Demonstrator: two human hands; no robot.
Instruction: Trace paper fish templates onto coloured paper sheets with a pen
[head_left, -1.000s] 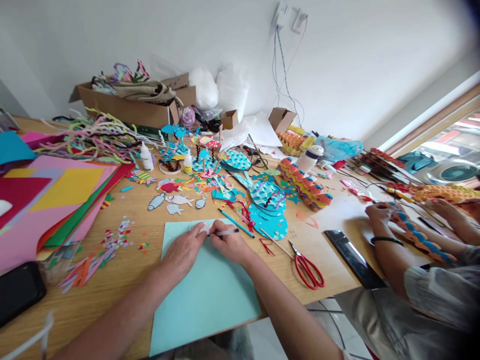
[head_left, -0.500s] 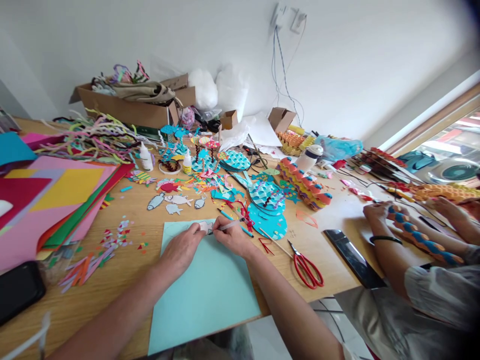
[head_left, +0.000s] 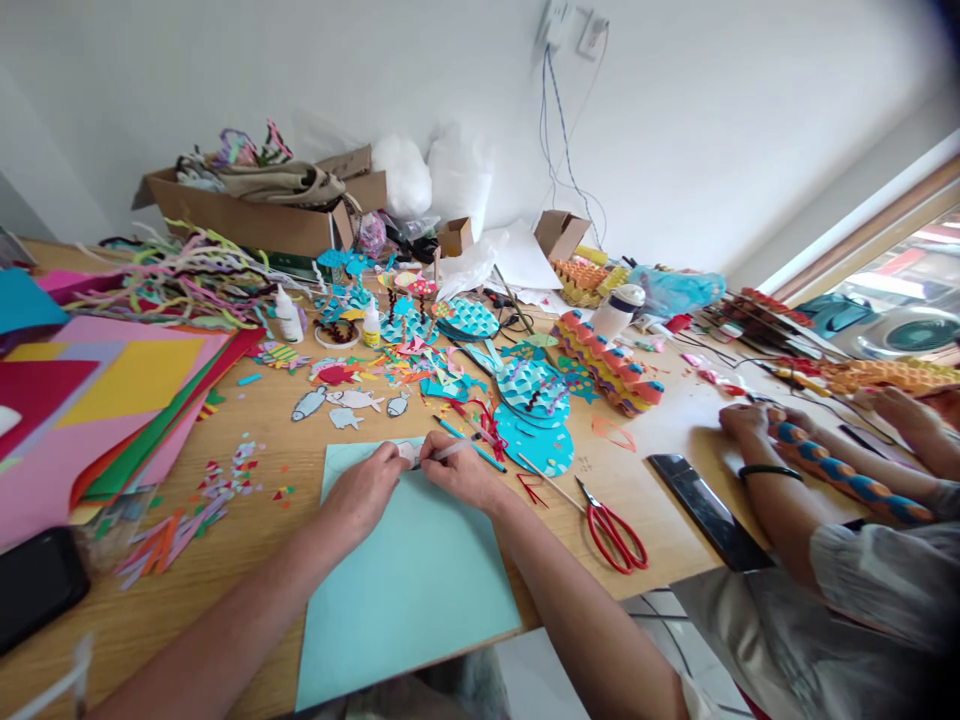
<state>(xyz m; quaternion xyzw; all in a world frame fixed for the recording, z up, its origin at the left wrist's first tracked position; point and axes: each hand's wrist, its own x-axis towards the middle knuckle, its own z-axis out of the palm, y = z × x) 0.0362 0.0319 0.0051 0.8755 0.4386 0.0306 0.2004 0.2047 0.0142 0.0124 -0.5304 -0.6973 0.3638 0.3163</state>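
A light blue paper sheet point(head_left: 409, 590) lies at the table's front edge under both hands. Near its top edge, my left hand point(head_left: 367, 488) is closed, thumb and fingers pinching a small white paper piece point(head_left: 408, 451). My right hand point(head_left: 463, 472) grips a pale, slim pen point(head_left: 459, 446), its tip at that piece and mostly hidden by the fingers. Just beyond the sheet are several grey-white paper fish point(head_left: 357, 399) with drawn dark outlines. A blue pen point(head_left: 480, 450) rests on the table beyond my right hand.
Red-handled scissors point(head_left: 615, 535) and a black phone point(head_left: 705, 510) lie to the right. A co-worker's hands point(head_left: 750, 425) hold an orange-and-blue bumpy strip point(head_left: 825, 460). Coloured paper sheets point(head_left: 135, 390) are stacked left. Glue bottles point(head_left: 289, 316) and paper scraps stand behind.
My right hand has shifted slightly left, closer to my left hand, and the pen lies a little differently. The view has moved slightly. The co-worker's hand has shifted a little left.
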